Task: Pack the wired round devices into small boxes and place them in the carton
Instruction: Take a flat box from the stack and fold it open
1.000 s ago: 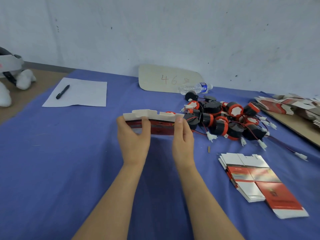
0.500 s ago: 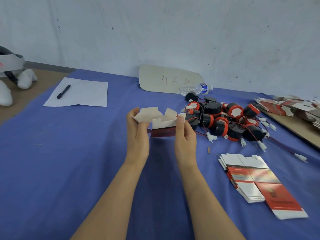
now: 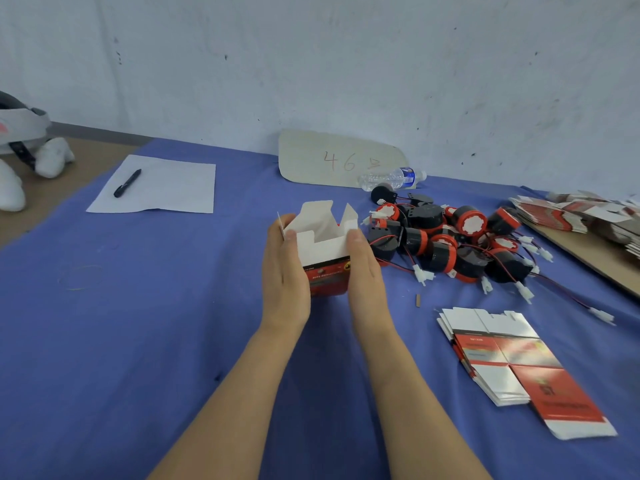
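Flat small box [image 3: 325,245] now opened up; left hand [image 3: 285,282], right hand [image 3: 367,280] grip sides.

Head view looks forward, down at table [image 3: 138,323].

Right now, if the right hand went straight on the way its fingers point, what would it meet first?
Beyond the small box that the right hand holds, probably bare cloth, then the cardboard marked 46. The pile of round devices lies just right of that line; depth is unclear.
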{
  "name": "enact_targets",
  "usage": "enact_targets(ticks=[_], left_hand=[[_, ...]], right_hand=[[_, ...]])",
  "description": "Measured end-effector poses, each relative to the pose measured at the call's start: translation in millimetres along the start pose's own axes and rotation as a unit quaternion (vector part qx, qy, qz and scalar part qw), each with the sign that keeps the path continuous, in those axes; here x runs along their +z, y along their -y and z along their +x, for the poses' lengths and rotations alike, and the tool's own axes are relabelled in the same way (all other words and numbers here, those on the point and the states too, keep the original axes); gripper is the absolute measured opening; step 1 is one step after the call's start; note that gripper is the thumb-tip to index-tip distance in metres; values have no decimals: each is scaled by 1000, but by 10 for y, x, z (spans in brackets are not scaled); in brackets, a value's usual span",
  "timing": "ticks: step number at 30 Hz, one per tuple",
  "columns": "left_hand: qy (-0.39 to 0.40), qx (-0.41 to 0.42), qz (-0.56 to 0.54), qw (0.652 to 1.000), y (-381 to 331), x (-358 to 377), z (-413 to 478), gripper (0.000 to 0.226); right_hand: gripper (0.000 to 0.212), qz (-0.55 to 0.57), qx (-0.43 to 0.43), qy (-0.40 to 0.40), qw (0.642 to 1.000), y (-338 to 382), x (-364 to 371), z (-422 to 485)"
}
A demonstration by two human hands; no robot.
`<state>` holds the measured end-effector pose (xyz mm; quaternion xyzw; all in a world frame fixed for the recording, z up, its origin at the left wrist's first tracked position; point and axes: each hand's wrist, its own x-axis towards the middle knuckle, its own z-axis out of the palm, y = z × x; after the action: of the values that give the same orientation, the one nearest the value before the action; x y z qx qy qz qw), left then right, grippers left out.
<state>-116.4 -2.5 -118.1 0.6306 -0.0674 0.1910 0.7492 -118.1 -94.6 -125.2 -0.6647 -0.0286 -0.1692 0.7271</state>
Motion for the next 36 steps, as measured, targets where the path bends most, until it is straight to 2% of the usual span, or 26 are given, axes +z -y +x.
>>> enact_targets(ticks=[2, 4, 6, 9, 12, 15, 17, 20, 24, 27, 32, 36], left_hand=[[-4, -10, -10, 1000, 1, 7, -5, 30], [-4, -18, -16, 1000, 5, 10, -2, 30], [2, -10, -1, 1000, 21, 24, -5, 31], [15, 34, 72, 997, 45, 34, -20, 36], [47, 34, 71, 996, 44, 46, -20, 40], [56, -11, 27, 998, 44, 55, 1, 29], [54, -8, 50, 997, 45, 33, 17, 19], [67, -2, 69, 995, 70, 8, 26, 32], [56, -14, 65, 996, 86, 8, 30, 47], [50, -15, 68, 996, 108, 9, 51, 48], [55, 9, 74, 996, 109, 31, 51, 47], [62, 18, 89, 994, 120, 12, 49, 45]], right_hand=[[35, 29, 30, 1, 999, 22, 0, 10], [30, 42, 43, -8, 998, 22, -7, 25], [31, 35, 34, -35, 998, 5, -17, 35], [49, 7, 2, -81, 997, -6, -17, 28], [51, -11, -13, -96, 995, 18, -16, 26], [30, -6, -22, -80, 997, 27, 0, 14], [17, 15, -10, -58, 998, 37, 13, -3], [42, 78, 55, -26, 995, 40, -22, 26], [26, 90, 101, -5, 991, 46, -35, 26], [45, 51, 99, 4, 994, 43, -32, 16], [33, 91, 119, -23, 988, 74, -72, 23], [41, 130, 130, -6, 983, 104, -114, 33]])
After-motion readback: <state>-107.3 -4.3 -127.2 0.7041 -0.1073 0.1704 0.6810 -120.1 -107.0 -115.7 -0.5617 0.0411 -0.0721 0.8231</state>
